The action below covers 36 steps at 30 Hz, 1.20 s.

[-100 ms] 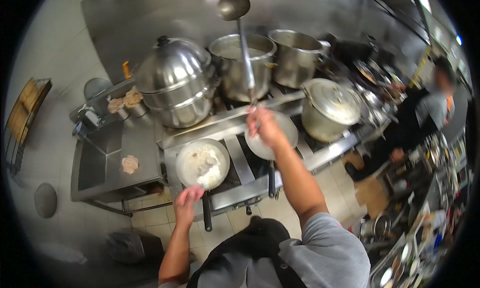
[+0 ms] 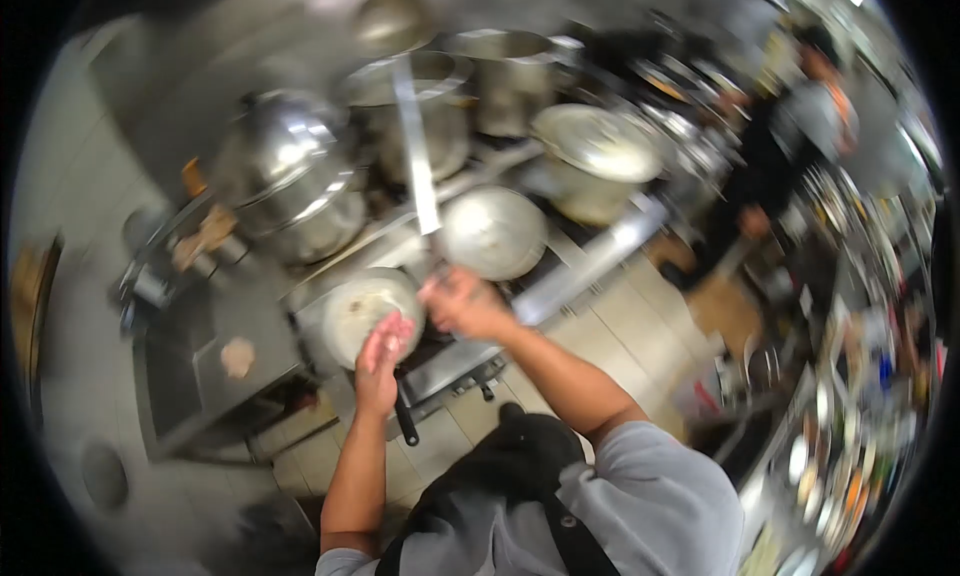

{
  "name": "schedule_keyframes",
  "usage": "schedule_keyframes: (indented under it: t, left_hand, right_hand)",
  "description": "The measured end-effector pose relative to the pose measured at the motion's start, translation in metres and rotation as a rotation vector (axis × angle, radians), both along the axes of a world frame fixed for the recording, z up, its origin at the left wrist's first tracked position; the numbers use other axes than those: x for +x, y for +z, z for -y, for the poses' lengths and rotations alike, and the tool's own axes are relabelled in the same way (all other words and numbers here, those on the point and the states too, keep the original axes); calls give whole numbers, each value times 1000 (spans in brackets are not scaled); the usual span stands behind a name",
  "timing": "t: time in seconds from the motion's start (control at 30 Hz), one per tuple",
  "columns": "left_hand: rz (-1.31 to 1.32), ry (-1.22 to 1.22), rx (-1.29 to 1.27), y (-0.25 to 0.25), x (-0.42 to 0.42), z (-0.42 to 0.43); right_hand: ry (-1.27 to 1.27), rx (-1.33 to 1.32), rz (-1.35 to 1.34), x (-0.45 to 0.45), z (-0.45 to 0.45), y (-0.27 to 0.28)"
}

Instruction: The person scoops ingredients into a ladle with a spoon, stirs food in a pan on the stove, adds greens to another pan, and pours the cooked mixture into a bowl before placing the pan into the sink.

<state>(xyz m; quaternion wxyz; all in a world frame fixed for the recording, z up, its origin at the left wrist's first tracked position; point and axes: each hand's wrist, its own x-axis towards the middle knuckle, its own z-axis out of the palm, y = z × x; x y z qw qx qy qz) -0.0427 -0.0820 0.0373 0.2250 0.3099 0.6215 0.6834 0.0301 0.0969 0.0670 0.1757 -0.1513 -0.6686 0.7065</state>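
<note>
My right hand (image 2: pixel 465 302) is closed around the handle of a long metal ladle (image 2: pixel 414 141). The ladle's bowl points away from me, above the back pots. My left hand (image 2: pixel 383 348) is over the near edge of a frying pan (image 2: pixel 340 328) with white, lumpy contents, covering part of it. Its fingers look stretched out and hold nothing that I can see, though motion blurs them. The pan's black handle (image 2: pixel 406 421) sticks out below this hand. A second, pale pan (image 2: pixel 493 233) sits on the stove to the right, beyond my right hand.
Tall steel pots (image 2: pixel 425 126) and a domed steamer (image 2: pixel 290 176) line the back. A lidded pot (image 2: pixel 595 161) stands at the right. On the left is a steel sink counter (image 2: pixel 250 316) with a pale lump (image 2: pixel 238 357). A person (image 2: pixel 790 136) stands at the far right.
The view has shifted and blurred. My right hand has come left and nearer with the ladle, close to the left pan. My left hand has moved up over that pan's edge.
</note>
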Motion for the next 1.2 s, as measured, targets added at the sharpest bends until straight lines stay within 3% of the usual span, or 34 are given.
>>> schedule_keyframes:
  t: [0.03,0.07,0.13,0.17,0.2,0.3,0.33,0.43,0.53,0.57,0.63,0.67,0.77,0.8,0.83,0.93,1.0,1.2]
  left_hand:
    - [-81,-69,-15,20,-17,8]
    - [-163,-146,2,35,-29,2]
    - [-25,-476,92,29,23,-24]
    - [-35,-539,2,27,30,-26]
    - [68,-604,70,17,52,-27]
    - [18,-752,84,21,113,-31]
    - [128,-830,152,31,127,-23]
    - [266,-920,174,41,166,-20]
    - [364,-1008,149,45,187,-19]
    - [363,-1033,87,40,198,-13]
    - [388,-1059,-48,25,219,0]
    - [384,-1089,-107,14,223,4]
    - [368,-1130,-294,-6,238,21]
    - [354,-1127,-356,-10,242,24]
    - [350,-1122,-420,-10,251,30]
    - [337,-1104,-518,-6,278,32]
    - [311,-1100,-572,1,300,35]
    - [321,-1083,-589,34,386,65]
  right_hand:
    - [25,-23,36,-2,46,-4]
    - [-128,213,7,-6,74,-4]
    - [-149,168,-300,58,94,-22]
    - [-166,169,-306,85,98,-22]
    - [-182,170,-312,112,103,-25]
    - [-242,262,-415,173,116,-39]
    - [-203,342,-182,196,129,-16]
    - [-16,448,177,267,137,8]
    - [-41,590,476,331,142,-33]
    - [-174,712,646,359,151,-85]
    - [-332,713,863,424,175,-119]
    - [-363,599,900,458,178,-114]
    - [-943,315,693,563,186,-90]
    - [-1195,308,598,602,181,-110]
    - [-1404,414,730,640,179,-94]
    - [-1770,431,811,748,155,-70]
    - [-1898,517,772,793,130,-56]
    - [-1886,584,673,892,37,-75]
